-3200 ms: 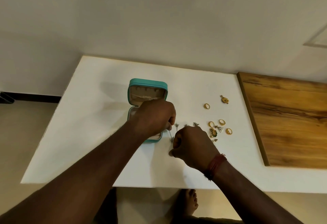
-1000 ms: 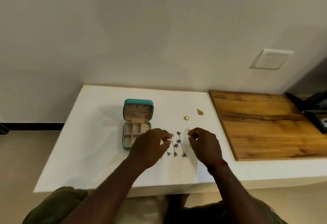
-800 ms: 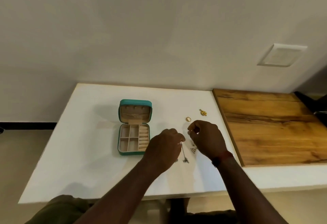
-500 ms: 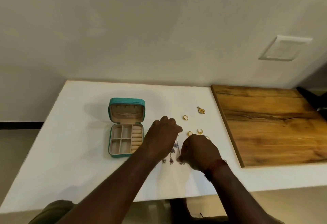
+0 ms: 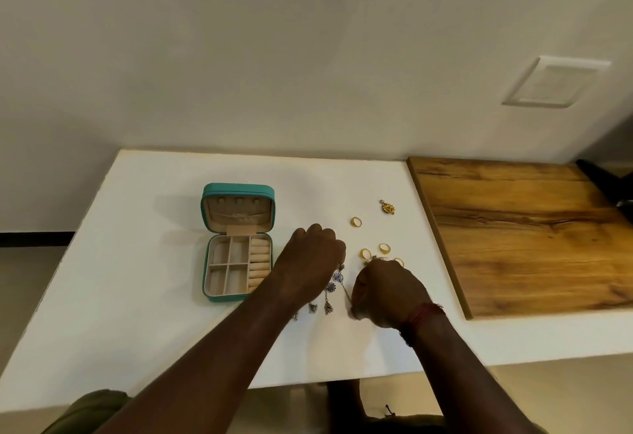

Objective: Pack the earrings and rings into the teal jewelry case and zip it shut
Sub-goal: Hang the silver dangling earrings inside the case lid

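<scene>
Between both hands on the table (image 5: pixel 137 296), silver earrings (image 5: pixel 330 288) lie long axis near-to-far. Left hand (image 5: pixel 310 262) pinches one's far end, right hand (image 5: pixel 387 291) its near end. Open teal jewelry case (image 5: pixel 219 298) sits just left, nearer the left hand; rings (image 5: pixel 365 253) lie beyond the right.

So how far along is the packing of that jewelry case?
Barely begun. The teal case lies open, its compartments looking empty. The left hand and right hand pinch at the silver earrings. Gold rings and a gold earring lie loose; zipping comes last.
</scene>
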